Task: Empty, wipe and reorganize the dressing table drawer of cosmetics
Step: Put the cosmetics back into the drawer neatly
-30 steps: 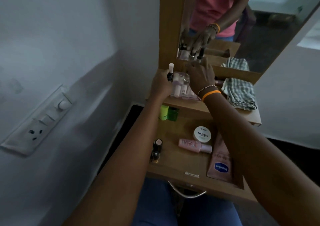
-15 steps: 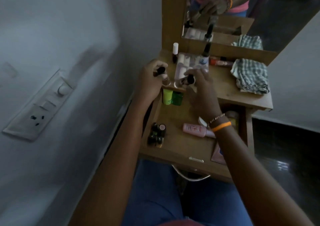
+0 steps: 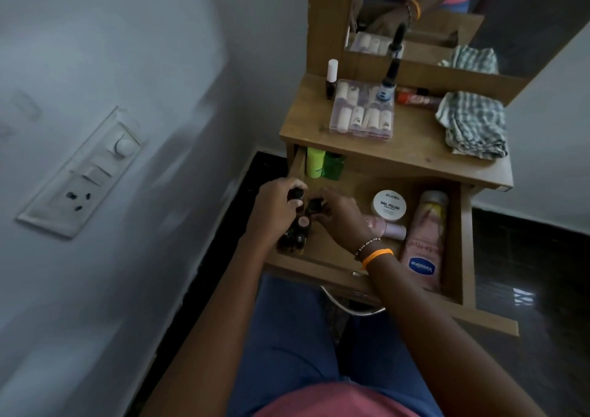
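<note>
The wooden drawer (image 3: 360, 277) stands pulled out under the dressing table top (image 3: 412, 158). My left hand (image 3: 276, 209) grips a small dark nail polish bottle (image 3: 295, 194) at the drawer's left side. My right hand (image 3: 343, 215) pinches another dark bottle (image 3: 314, 206) beside it. Several dark small bottles (image 3: 295, 239) stand just below both hands. Further in the drawer lie a white nail polish remover jar (image 3: 390, 205), a pink bottle (image 3: 391, 229), a pink Vaseline tube (image 3: 424, 241) and two green bottles (image 3: 324, 162).
On the table top sit a clear box of false nails (image 3: 362, 110), a white-capped polish bottle (image 3: 331, 78), a blue dropper bottle (image 3: 388, 83), a red tube (image 3: 413, 97) and a checked cloth (image 3: 472, 124). A mirror (image 3: 510, 17) rises behind. A switch plate (image 3: 83, 174) is on the left wall.
Both hands came down from the table top into the drawer's left side, each carrying a small dark bottle. The view tilted downward.
</note>
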